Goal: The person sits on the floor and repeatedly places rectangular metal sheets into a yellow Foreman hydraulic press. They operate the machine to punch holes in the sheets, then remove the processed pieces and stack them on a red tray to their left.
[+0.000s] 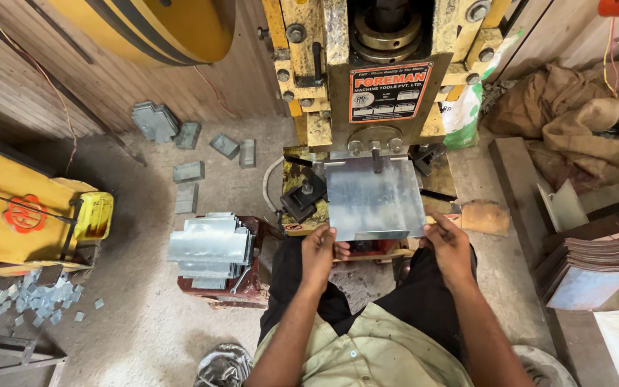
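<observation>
Right now I have both hands on a flat metal sheet (374,197) at the yellow press (374,79).

My left hand (319,252) is closed on the sheet's near left corner, fingers curled around the edge, and my right hand (448,241) pinches the near right corner with its fingers (435,215) lying on top. I see the sheet lying level on the press bed, its far edge pushed in under the ram and touching the machine's front. Just left of my left hand, a stack of notched metal blanks (210,247) rests on a low red stand (248,287). Small cut-off squares (34,297) lie scattered on the floor at far left, and a pile of flat sheets (590,272) sits well to my right.
</observation>
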